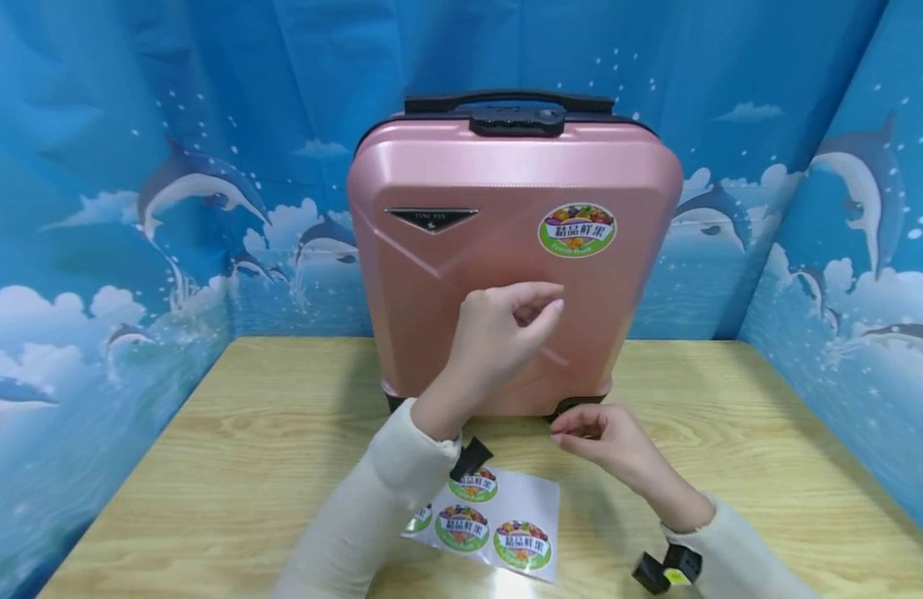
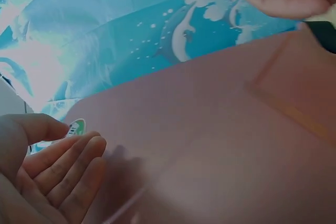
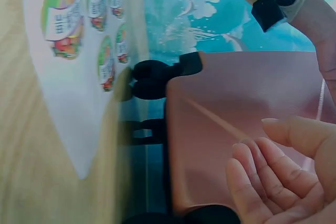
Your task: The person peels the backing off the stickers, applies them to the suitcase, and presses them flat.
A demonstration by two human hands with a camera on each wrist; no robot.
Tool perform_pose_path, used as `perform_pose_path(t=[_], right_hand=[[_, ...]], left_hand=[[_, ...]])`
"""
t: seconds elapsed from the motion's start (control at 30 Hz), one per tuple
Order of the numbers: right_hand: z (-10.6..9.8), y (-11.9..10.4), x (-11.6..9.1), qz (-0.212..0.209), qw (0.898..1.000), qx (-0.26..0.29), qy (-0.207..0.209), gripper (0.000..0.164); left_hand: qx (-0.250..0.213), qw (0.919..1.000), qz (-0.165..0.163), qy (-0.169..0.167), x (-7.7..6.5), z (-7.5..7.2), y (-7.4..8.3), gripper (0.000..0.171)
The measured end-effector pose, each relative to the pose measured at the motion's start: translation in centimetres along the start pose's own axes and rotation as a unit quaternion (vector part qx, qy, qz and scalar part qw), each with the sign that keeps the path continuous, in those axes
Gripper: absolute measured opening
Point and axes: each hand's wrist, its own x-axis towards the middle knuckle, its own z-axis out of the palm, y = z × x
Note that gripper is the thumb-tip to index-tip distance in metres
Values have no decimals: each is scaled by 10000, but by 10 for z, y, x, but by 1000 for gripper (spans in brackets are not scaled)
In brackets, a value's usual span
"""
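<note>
A pink hard-shell suitcase (image 1: 424, 333) stands upright with an oval fruit sticker (image 1: 577, 230) on its upper right front. My left hand (image 1: 502, 333) is raised in front of the suitcase's middle, below that sticker, with fingers bent loosely and nothing held. In the left wrist view the sticker (image 2: 78, 127) shows just past the thumb and fingertips. Lower down, my right hand (image 1: 607, 437) hovers near the suitcase's bottom right corner, fingers loosely bent and empty. A white sheet of oval fruit stickers (image 1: 540, 499) lies on the table, partly hidden by the left sleeve.
The suitcase has a black top handle (image 1: 506, 100), a combination lock (image 1: 517, 122) and a dark triangular badge (image 1: 431, 218). Under it is a light wooden table (image 1: 244, 466). Blue dolphin-print curtains (image 1: 297, 75) close off the back and sides.
</note>
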Motion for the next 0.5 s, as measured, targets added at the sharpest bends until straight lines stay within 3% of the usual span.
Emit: perform_pose_path(t=[0.5], right_hand=[[14,23,-8,-118,9993,57,-342,24]], left_hand=[[177,9960,-185,-859,-46,-4,-31,16]])
